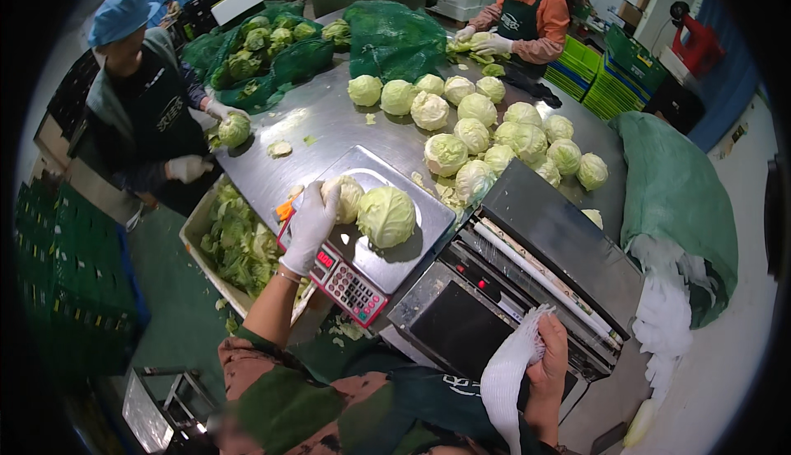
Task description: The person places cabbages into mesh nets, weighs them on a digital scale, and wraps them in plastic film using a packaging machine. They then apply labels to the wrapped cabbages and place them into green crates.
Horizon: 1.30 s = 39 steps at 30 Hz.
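Note:
My left hand [314,226], in a white glove, grips a pale cabbage head [346,198] at the left side of the steel pan of a digital scale [353,285]. A larger green cabbage head [387,217] rests on the pan just right of it. The scale's display is lit red. My right hand [549,350], bare, holds a white foam mesh sleeve [507,371] over the near edge of a film wrapping machine [476,325]. The sleeve hangs down towards my apron.
Several cabbage heads [476,110] stand on the steel table [296,146] beyond. A leaf-filled bin [204,251] is at the left. Two co-workers [148,102] handle cabbages at the far sides. Green mesh sacks [395,41] lie at the back; a green sack [680,208] of white sleeves stands right.

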Tool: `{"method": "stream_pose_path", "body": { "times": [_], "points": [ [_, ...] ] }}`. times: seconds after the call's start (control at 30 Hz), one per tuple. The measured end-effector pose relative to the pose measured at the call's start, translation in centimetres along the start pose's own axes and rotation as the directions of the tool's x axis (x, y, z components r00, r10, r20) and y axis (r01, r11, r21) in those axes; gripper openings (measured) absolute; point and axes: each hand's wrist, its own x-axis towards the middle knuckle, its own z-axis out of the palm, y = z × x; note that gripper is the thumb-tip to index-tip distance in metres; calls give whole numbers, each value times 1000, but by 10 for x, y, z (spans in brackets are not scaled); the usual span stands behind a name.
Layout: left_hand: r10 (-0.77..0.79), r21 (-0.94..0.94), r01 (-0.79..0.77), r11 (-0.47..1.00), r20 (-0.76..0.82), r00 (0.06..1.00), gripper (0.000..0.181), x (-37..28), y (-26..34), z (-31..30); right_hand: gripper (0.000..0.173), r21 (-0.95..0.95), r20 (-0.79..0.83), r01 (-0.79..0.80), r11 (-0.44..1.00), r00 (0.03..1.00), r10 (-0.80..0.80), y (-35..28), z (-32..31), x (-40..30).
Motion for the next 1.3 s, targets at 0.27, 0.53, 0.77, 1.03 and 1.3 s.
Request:
{"method": "stream_pose_path", "body": {
  "times": [0.27,0.53,0.77,1.03,1.3],
  "points": [
    [150,-358,-202,912,-167,975,40,-65,56,-20,19,-200,269,-52,978,957,106,8,9,-1],
    [600,-788,533,308,596,534,37,-200,119,57,10,-311,258,-37,950,959,121,8,24,-1],
    [600,-231,907,-352,688,408,23,-190,110,44,57,-222,421,-445,868,759,497,22,-19,-24],
    [622,-420,805,419,778,82,36,-203,67,15,25,67,447,-195,979,883,145,8,-14,-17],
    [549,-590,807,-14,670,499,44,-176,60,-21,26,-260,353,-62,964,923,154,-5,23,4]
  ]
}}
